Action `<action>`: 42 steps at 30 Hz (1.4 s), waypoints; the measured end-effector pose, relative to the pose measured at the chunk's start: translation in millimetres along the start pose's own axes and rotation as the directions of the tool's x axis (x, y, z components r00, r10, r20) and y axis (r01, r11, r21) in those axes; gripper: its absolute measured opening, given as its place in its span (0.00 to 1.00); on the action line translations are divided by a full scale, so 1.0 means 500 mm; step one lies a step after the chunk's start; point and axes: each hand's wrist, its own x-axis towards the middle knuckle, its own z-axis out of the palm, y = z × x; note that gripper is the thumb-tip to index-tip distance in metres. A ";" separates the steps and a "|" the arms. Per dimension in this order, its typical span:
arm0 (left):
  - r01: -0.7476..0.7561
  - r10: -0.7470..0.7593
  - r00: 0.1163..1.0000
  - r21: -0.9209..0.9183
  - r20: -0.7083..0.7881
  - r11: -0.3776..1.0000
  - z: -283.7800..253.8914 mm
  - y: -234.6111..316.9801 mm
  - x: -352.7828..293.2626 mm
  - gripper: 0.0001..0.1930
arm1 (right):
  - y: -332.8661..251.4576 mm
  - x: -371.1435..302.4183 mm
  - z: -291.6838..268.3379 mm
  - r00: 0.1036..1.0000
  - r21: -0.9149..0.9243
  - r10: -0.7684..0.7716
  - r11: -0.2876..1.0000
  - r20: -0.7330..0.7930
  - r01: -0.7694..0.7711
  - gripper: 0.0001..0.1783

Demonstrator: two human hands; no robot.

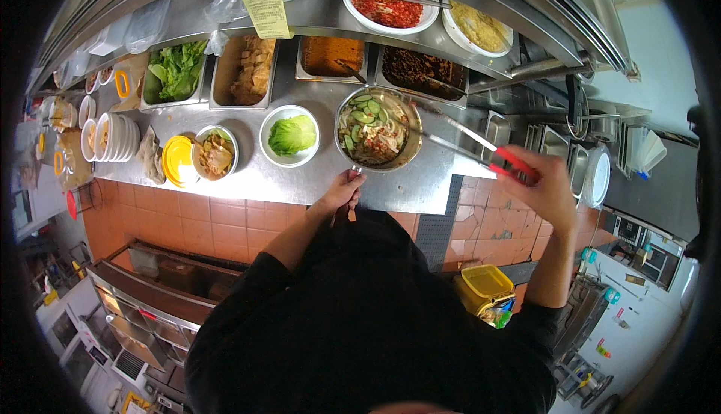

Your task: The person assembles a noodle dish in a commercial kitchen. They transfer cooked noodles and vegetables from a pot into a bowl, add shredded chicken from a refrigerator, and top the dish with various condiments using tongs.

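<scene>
Commercial kitchen, steel counter (251, 182), metal food trays (329, 79), stacked white bowls (120, 140), paper slip (261, 4) on overhead shelf (316, 14), tiled floor (231, 220)

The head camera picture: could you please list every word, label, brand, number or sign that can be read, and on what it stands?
No text is clear enough to quote.
Long yellow paper slip at the top: lines of dark print, too small to read.
Colourful plastic package beside the yellow plastic container: any print is too small to tell.
Red-handled metal tongs and round metal pan: no text visible.
</scene>
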 end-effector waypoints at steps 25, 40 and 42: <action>-0.016 0.016 1.000 -0.037 -0.008 0.999 0.001 -0.007 0.000 0.14 | -0.222 0.317 -0.069 0.946 -0.688 -0.271 0.722 -0.177 0.078 0.24; -0.022 0.022 1.000 -0.035 0.009 0.999 -0.008 -0.011 0.012 0.13 | -0.106 0.152 -0.036 0.956 0.157 0.180 0.977 -0.232 -0.146 0.23; -0.011 0.011 1.000 -0.030 0.000 0.999 -0.011 -0.010 0.014 0.12 | -0.069 0.102 0.016 0.935 0.341 0.244 0.928 -0.258 -0.148 0.21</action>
